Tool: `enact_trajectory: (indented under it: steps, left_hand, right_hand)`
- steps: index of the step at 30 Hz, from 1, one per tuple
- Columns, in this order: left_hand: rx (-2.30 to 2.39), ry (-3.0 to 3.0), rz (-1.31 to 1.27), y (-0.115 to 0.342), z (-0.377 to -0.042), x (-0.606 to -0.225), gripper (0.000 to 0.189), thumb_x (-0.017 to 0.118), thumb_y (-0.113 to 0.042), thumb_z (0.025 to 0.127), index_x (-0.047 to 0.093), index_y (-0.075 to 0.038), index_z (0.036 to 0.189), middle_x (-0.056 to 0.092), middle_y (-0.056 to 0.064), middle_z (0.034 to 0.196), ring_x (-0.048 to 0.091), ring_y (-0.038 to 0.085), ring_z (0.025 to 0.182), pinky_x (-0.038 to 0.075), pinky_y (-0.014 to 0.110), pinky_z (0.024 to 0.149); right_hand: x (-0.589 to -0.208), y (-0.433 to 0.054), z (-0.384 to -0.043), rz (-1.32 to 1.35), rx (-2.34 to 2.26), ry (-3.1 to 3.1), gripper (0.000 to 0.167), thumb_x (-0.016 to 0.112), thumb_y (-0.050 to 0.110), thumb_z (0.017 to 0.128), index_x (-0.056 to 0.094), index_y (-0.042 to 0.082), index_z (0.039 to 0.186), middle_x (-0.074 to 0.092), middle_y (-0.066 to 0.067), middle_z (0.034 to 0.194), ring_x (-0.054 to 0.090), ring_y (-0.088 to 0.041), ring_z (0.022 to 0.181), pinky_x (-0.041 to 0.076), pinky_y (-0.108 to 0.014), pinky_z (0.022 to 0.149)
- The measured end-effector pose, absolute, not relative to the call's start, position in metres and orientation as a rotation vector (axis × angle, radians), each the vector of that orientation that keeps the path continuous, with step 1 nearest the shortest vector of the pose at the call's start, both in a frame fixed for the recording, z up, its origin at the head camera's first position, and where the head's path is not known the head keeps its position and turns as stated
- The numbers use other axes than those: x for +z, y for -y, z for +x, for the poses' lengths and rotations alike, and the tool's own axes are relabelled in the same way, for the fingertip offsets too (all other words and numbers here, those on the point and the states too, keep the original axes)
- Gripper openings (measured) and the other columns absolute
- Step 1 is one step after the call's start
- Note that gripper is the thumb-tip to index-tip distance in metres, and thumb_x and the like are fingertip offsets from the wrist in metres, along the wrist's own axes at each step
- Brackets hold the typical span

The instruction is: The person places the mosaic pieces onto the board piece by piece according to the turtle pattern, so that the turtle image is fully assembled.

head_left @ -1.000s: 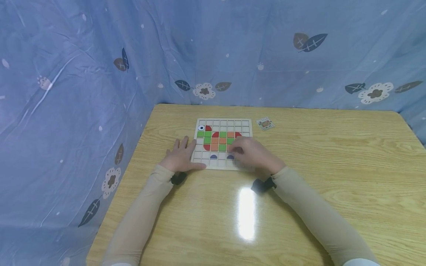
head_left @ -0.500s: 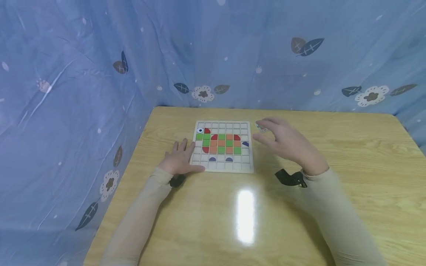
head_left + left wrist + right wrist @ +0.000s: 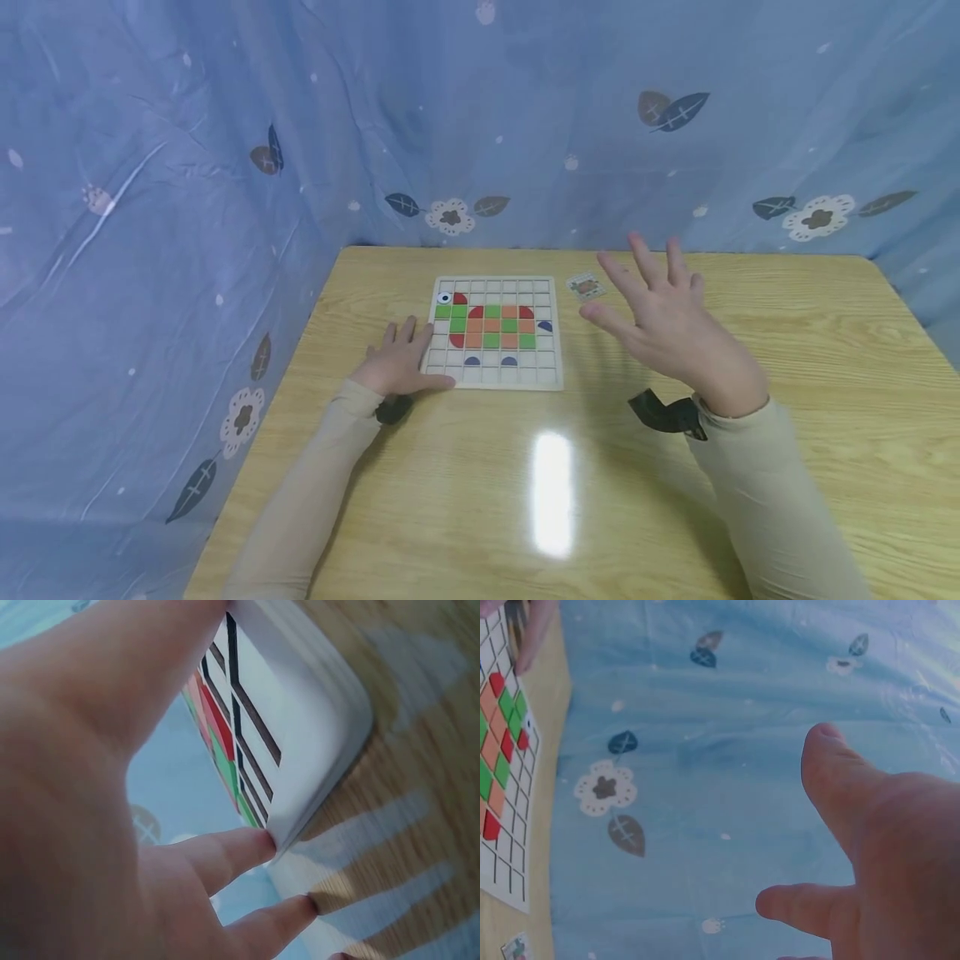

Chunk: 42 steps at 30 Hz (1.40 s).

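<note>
A white grid board [image 3: 540, 377] lies on the table, bearing green, orange and red tiles. Several purple half-round tiles sit on it too, one of them [image 3: 545, 326] in the right-hand column. Top left is a round eye tile [image 3: 445, 298]. My left hand [image 3: 397, 362] rests at the board's left edge, fingers spread; the left wrist view shows the thumb and a fingertip at the rim [image 3: 330, 742]. My right hand [image 3: 667, 325] is raised right of the board with fingers spread, holding nothing. In the right wrist view its thumb and fingers stand out against the curtain.
A small pattern card [image 3: 586, 287] lies on the wooden table [image 3: 450, 500] just right of the board. A blue curtain [image 3: 525, 125] with leaf and flower prints hangs behind the table and along its left side. Dark straps sit on both wrists.
My right hand has left the board, moved right and up, and spread its fingers. A purple half-round tile now shows in the right column. My left hand stays at the board's edge.
</note>
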<state>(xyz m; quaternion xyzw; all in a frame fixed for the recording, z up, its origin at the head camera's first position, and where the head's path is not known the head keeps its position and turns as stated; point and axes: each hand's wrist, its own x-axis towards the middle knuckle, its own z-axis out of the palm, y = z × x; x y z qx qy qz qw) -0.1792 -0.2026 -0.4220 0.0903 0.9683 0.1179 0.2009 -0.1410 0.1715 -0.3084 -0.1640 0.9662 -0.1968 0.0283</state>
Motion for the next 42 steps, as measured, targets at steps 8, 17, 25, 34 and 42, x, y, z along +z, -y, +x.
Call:
enact_trajectory:
  steps: [8, 17, 25, 34, 42]
  left_hand:
    - [0.328, -2.722, 0.256, 0.213, -0.185, -0.431, 0.11, 0.069, -0.07, 0.087, 0.02, -0.012, 0.168, 0.008, 0.024, 0.174, 0.006, 0.055, 0.157, 0.02, 0.081, 0.115]
    - [0.417, -2.85, 0.415, 0.197, -0.186, -0.405, 0.084, 0.044, -0.073, 0.1, 0.034, -0.02, 0.165, 0.014, 0.016, 0.175, 0.011, 0.051, 0.159, 0.011, 0.082, 0.116]
    - [0.493, -2.993, 0.474, 0.147, -0.174, -0.348, 0.088, 0.033, -0.084, 0.096, 0.026, -0.033, 0.167, 0.007, 0.007, 0.177, -0.009, 0.043, 0.161, -0.006, 0.088, 0.109]
    - [0.611, -3.063, 0.546, 0.125, -0.162, -0.311, 0.09, 0.039, -0.083, 0.095, 0.016, -0.036, 0.168, -0.002, 0.0, 0.177, -0.017, 0.04, 0.16, -0.01, 0.087, 0.109]
    - [0.516, -3.048, 0.515, 0.122, -0.156, -0.297, 0.091, 0.039, -0.085, 0.094, 0.016, -0.036, 0.168, -0.002, 0.0, 0.177, -0.016, 0.04, 0.16, -0.007, 0.087, 0.11]
  right_hand:
    - [-0.317, -0.163, -0.15, -0.474, -0.607, -2.948, 0.086, 0.039, 0.071, 0.103, 0.013, 0.024, 0.169, -0.021, -0.013, 0.173, -0.036, -0.047, 0.15, -0.009, -0.088, 0.107]
    - [-0.323, -0.157, -0.154, -0.437, -0.597, -2.946, 0.088, 0.039, 0.075, 0.101, 0.016, 0.023, 0.169, -0.019, -0.011, 0.174, -0.032, -0.047, 0.152, -0.004, -0.089, 0.107]
    - [-0.327, -0.154, -0.15, -0.461, -0.594, -2.954, 0.086, 0.043, 0.072, 0.102, 0.024, 0.019, 0.167, -0.011, -0.017, 0.175, -0.026, -0.052, 0.153, -0.003, -0.088, 0.108]
    - [-0.319, -0.15, -0.156, -0.483, -0.569, -2.959, 0.086, 0.041, 0.071, 0.102, 0.024, 0.018, 0.168, -0.01, -0.019, 0.175, -0.024, -0.053, 0.154, -0.003, -0.09, 0.107]
    - [-0.304, -0.154, -0.141, -0.443, -0.559, -2.968, 0.088, 0.041, 0.071, 0.102, 0.02, 0.018, 0.168, -0.011, -0.021, 0.174, -0.025, -0.053, 0.153, -0.003, -0.09, 0.105]
